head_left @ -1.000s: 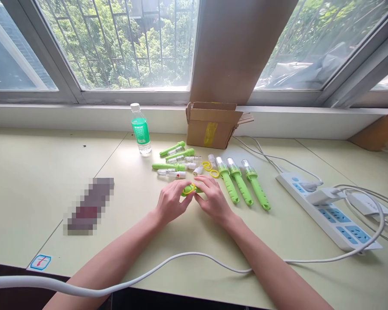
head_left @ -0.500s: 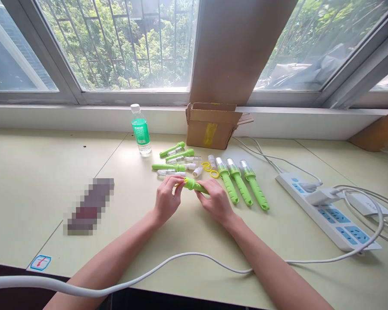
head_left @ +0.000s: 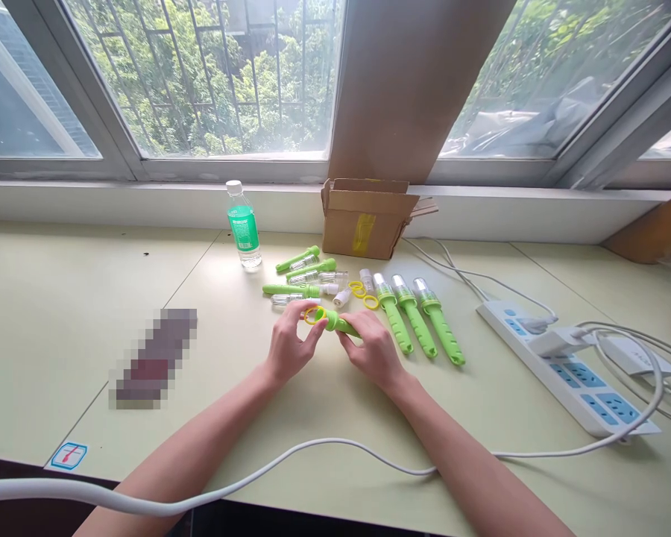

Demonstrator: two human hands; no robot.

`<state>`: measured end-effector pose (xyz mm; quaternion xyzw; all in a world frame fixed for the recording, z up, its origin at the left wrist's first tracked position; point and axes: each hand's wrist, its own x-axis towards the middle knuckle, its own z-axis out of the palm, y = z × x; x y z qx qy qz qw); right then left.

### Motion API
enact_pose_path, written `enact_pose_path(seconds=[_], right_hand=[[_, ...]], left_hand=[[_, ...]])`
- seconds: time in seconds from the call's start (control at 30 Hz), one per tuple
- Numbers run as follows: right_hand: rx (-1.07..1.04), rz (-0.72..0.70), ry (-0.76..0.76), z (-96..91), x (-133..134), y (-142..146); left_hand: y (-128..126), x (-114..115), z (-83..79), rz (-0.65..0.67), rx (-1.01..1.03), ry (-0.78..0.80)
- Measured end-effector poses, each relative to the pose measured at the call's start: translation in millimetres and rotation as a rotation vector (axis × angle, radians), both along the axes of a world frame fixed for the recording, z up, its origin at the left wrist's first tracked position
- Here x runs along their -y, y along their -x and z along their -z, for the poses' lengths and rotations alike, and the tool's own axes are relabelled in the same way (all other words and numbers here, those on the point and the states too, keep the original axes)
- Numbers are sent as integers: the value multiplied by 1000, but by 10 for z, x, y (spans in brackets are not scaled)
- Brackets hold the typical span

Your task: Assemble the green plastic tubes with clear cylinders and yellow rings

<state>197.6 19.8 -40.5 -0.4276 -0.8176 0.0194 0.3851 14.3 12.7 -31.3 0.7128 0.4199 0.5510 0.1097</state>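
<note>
My right hand [head_left: 373, 344] is closed round a green plastic handle [head_left: 332, 321], its threaded, hollow end pointing left. Between the fingers and thumb of my left hand [head_left: 291, 339] is a yellow ring [head_left: 314, 315], held at the mouth of that handle. Just beyond my hands lie more yellow rings [head_left: 370, 301], a small white cylindrical part [head_left: 342, 297] and a clear tube with a white end [head_left: 366, 279]. Several green handles [head_left: 291, 289] and clear ribbed covers [head_left: 285, 299] lie behind my left hand. Right of my right hand, three green sticks with clear tops [head_left: 417, 321] rest side by side.
A water bottle [head_left: 244, 227] and an open cardboard box [head_left: 363, 224] stand near the window. On the right is a white power strip [head_left: 570, 365] with plugs and cables. A white cable [head_left: 324, 440] crosses in front of my forearms. A blurred dark object [head_left: 156, 358] lies left.
The yellow ring now shows as a full loop at the handle's mouth, where my left fingers mostly covered it before. My left thumb and fingers have spread apart slightly. My right hand stays put.
</note>
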Motion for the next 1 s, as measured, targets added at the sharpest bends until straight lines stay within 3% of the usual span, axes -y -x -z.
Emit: enact_pose_path(seconds=[0.33, 0.57, 0.77, 1.0], right_hand=[[28, -2, 1, -8, 11, -6], [36, 17, -13, -16, 29, 7], [57, 52, -7, 3, 38, 13], [88, 64, -28, 16, 36, 11]], left_hand=[[2, -15, 41, 51, -82, 128], [8, 21, 26, 22, -215, 96], [1, 7, 21, 13, -210, 27], [-12, -10, 36, 54, -98, 52]])
